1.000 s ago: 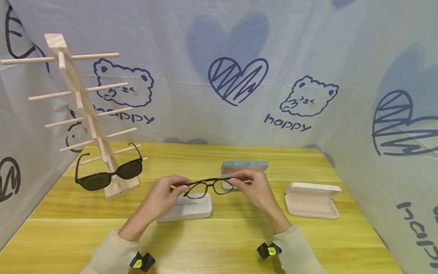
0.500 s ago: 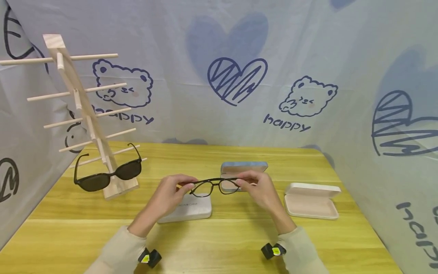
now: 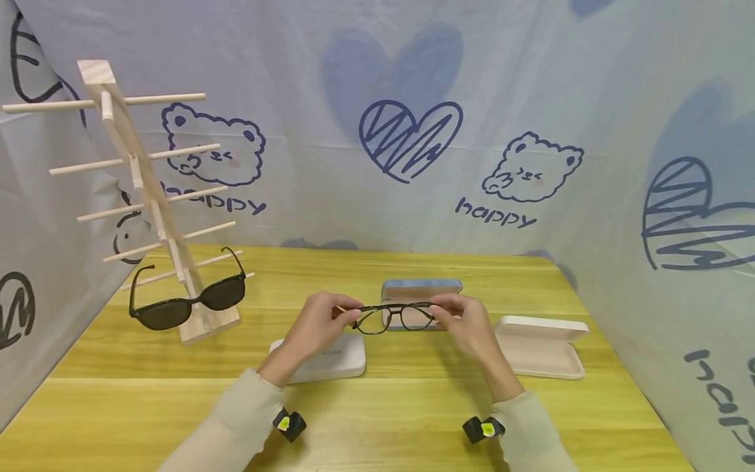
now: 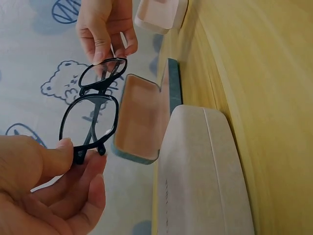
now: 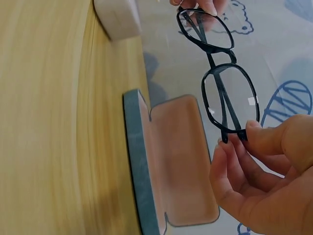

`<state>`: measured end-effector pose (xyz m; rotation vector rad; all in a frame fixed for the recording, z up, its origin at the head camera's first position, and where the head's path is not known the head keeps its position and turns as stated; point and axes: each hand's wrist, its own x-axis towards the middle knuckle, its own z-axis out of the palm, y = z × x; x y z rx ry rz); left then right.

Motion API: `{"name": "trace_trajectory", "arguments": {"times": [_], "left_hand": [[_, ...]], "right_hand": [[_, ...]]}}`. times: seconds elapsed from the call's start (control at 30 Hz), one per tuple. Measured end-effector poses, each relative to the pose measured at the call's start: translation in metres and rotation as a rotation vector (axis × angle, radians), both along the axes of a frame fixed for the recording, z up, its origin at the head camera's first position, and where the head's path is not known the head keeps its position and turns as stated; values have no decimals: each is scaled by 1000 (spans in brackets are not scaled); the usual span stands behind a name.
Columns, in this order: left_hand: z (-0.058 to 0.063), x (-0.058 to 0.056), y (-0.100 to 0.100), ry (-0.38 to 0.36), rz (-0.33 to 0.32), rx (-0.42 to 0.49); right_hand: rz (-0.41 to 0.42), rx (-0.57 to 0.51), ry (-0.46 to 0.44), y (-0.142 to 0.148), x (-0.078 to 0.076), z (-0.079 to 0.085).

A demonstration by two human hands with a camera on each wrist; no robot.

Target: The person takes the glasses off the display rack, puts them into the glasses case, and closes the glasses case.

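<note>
Black-framed eyeglasses (image 3: 396, 307) with clear lenses are held up between both hands, temples folded behind the lenses. My left hand (image 3: 321, 328) pinches one end of the frame between thumb and fingers; my right hand (image 3: 468, 324) pinches the other end. Directly behind the eyeglasses in the head view is a blue glasses case (image 3: 421, 285), its lid up and its pinkish lining (image 5: 181, 161) bare in the right wrist view. Below my left hand lies a closed white glasses case (image 3: 348, 362), partly hidden by that hand.
A second white glasses case (image 3: 542, 351) stands with its lid up at the right, partly behind my right wrist. At the left rises a wooden display rack (image 3: 147, 177) with dark sunglasses (image 3: 189, 308) on its lowest part. Printed cloth (image 3: 307, 216) surrounds the wooden table (image 3: 377, 426).
Both hands have carried the eyeglasses to the right, from above the closed white case to in front of the blue case. The cases and the rack have stayed put.
</note>
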<state>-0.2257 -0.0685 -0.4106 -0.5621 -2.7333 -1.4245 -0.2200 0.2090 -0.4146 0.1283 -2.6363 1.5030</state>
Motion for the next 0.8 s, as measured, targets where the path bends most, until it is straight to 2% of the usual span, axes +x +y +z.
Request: {"name": "trace_trajectory", "arguments": {"times": [0.37, 0.57, 0.8], "left_hand": [[-3, -24, 30, -25, -16, -47], [-10, -41, 44, -36, -30, -48], [-20, -55, 57, -64, 0, -56]], "right_hand": [[-115, 68, -7, 20, -13, -6], [-179, 72, -6, 26, -20, -12], [-252, 93, -6, 30, -27, -22]]}}
